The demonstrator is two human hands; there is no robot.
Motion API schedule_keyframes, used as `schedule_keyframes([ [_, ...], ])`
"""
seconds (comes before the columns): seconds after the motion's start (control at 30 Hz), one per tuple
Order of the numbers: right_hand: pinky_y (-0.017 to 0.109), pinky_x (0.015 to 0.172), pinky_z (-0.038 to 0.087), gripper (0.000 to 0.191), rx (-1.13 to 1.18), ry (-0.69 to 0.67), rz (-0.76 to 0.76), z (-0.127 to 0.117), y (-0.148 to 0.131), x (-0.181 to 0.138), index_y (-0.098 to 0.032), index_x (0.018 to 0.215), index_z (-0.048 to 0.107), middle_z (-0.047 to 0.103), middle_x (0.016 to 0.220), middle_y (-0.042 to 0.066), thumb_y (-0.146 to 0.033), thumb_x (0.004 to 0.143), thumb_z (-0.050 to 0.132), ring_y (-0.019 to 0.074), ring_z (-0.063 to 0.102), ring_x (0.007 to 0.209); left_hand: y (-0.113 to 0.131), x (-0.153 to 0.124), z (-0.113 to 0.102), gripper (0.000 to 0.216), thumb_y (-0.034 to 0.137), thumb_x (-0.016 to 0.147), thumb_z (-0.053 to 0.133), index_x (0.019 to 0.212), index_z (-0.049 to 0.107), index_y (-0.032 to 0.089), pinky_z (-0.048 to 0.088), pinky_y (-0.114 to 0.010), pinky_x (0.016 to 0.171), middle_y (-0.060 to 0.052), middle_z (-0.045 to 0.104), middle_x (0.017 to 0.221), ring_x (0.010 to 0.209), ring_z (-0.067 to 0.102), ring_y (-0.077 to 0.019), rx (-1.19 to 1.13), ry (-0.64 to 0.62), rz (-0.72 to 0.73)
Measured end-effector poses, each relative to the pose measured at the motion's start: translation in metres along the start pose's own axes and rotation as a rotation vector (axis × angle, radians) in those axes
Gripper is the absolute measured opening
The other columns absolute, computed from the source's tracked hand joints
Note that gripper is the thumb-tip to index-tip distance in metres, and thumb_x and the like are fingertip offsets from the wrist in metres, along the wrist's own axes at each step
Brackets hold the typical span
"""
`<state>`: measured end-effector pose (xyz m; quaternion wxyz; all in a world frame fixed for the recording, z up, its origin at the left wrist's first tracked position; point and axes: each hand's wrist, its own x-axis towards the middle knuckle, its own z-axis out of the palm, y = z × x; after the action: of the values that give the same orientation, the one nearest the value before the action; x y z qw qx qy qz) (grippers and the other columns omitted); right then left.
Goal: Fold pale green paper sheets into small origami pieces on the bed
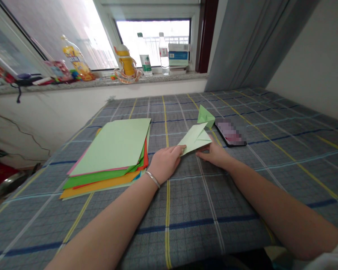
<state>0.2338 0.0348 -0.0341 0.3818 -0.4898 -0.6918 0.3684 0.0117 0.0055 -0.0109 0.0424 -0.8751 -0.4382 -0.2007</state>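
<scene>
A pale green folded paper [195, 138] lies on the grey plaid cloth [186, 210] in front of me. My left hand [165, 162], with a thin bracelet on the wrist, pinches the paper's near left corner with closed fingers. My right hand [215, 154] presses on the paper's right lower edge, its fingers curled against it. Just behind the paper stands a smaller folded green paper shape [205, 116].
A stack of coloured paper sheets [112, 153], light green on top, lies to the left. A dark phone [231, 133] lies to the right of the folded paper. Bottles [144, 56] and boxes stand on the windowsill at the back. A grey curtain [250, 41] hangs at the right.
</scene>
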Motion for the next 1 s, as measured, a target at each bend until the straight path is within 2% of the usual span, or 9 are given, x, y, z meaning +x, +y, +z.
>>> schedule_keyframes([
  [0.07, 0.041, 0.084, 0.053, 0.087, -0.042, 0.128, -0.102, -0.004, 0.007, 0.004, -0.02, 0.139, 0.026, 0.053, 0.125, 0.017, -0.022, 0.065, 0.071, 0.0267, 0.059, 0.107, -0.005, -0.001, 0.001, 0.034, 0.009, 0.083, 0.049, 0.114, 0.05, 0.021, 0.051, -0.033, 0.085, -0.005, 0.066, 0.114, 0.097, 0.064, -0.019, -0.095, 0.017, -0.017],
  [0.17, 0.044, 0.081, 0.053, 0.104, 0.047, 0.228, -0.074, -0.011, 0.019, 0.01, -0.023, 0.144, 0.011, 0.044, 0.134, 0.021, -0.029, 0.062, 0.074, 0.0299, 0.059, 0.107, -0.01, -0.001, 0.0, 0.02, 0.008, 0.084, 0.045, 0.097, 0.05, 0.021, 0.049, -0.034, 0.089, -0.004, 0.063, 0.122, 0.104, 0.062, -0.0178, -0.277, 0.056, -0.006],
  [0.23, 0.045, 0.081, 0.053, 0.104, 0.095, 0.286, -0.045, -0.016, 0.025, 0.015, -0.024, 0.143, 0.015, 0.043, 0.135, 0.02, -0.033, 0.06, 0.076, 0.0293, 0.06, 0.103, -0.01, 0.0, -0.001, 0.016, 0.008, 0.086, 0.042, 0.092, 0.047, 0.022, 0.049, -0.034, 0.089, -0.003, 0.062, 0.123, 0.106, 0.061, -0.0169, -0.4, 0.088, -0.016],
  [0.4, 0.044, 0.094, 0.045, 0.045, 0.064, 0.42, -0.096, -0.027, 0.023, 0.018, -0.023, 0.107, 0.055, 0.058, 0.119, 0.01, -0.041, 0.068, 0.068, 0.0247, 0.056, 0.108, -0.013, 0.0, 0.001, 0.006, 0.019, 0.091, 0.042, 0.094, 0.046, 0.022, 0.048, -0.031, 0.086, -0.003, 0.066, 0.106, 0.099, 0.062, -0.0166, -0.602, 0.219, -0.179],
  [0.53, 0.034, 0.074, 0.052, 0.031, 0.279, 0.324, -0.017, -0.03, 0.009, 0.012, -0.022, 0.086, 0.056, 0.068, 0.086, 0.003, -0.049, 0.073, 0.061, 0.0194, 0.064, 0.082, -0.023, 0.003, 0.01, 0.017, 0.03, 0.088, 0.049, 0.103, 0.049, 0.022, 0.045, -0.025, 0.06, 0.001, 0.058, 0.08, 0.066, 0.056, -0.0134, -0.637, 0.372, -0.426],
  [0.67, 0.028, 0.055, 0.049, 0.033, 0.333, 0.261, 0.118, -0.03, 0.001, 0.007, -0.022, 0.087, 0.053, 0.068, 0.075, 0.001, -0.049, 0.071, 0.064, 0.0169, 0.063, 0.063, -0.028, 0.007, 0.011, 0.025, 0.03, 0.084, 0.053, 0.108, 0.054, 0.021, 0.036, -0.023, 0.05, 0.005, 0.044, 0.064, 0.053, 0.043, -0.0113, -0.583, 0.386, -0.574],
  [0.73, 0.027, 0.05, 0.046, 0.037, 0.273, 0.19, 0.165, -0.03, 0.001, 0.006, -0.022, 0.099, 0.052, 0.066, 0.07, -0.001, -0.045, 0.072, 0.064, 0.0165, 0.061, 0.057, -0.028, 0.007, 0.008, 0.03, 0.03, 0.082, 0.055, 0.111, 0.055, 0.019, 0.035, -0.023, 0.051, 0.005, 0.04, 0.061, 0.052, 0.041, -0.0115, -0.496, 0.339, -0.63],
  [0.83, 0.024, 0.046, 0.042, 0.041, 0.106, 0.069, 0.21, -0.03, 0.003, 0.006, -0.022, 0.111, 0.051, 0.062, 0.06, -0.004, -0.035, 0.073, 0.064, 0.015, 0.058, 0.051, -0.03, 0.006, 0.005, 0.037, 0.033, 0.08, 0.056, 0.114, 0.058, 0.019, 0.039, -0.025, 0.054, 0.003, 0.048, 0.064, 0.056, 0.048, -0.0135, -0.383, 0.208, -0.654],
  [1.0, 0.024, 0.048, 0.041, 0.023, -0.098, -0.032, 0.174, -0.03, 0.008, 0.008, -0.019, 0.096, 0.062, 0.065, 0.065, 0.0, -0.029, 0.075, 0.062, 0.0141, 0.059, 0.056, -0.039, 0.004, 0.002, 0.039, 0.038, 0.076, 0.056, 0.11, 0.065, 0.021, 0.044, -0.027, 0.058, -0.001, 0.061, 0.07, 0.061, 0.057, -0.0164, -0.306, 0.006, -0.654],
])
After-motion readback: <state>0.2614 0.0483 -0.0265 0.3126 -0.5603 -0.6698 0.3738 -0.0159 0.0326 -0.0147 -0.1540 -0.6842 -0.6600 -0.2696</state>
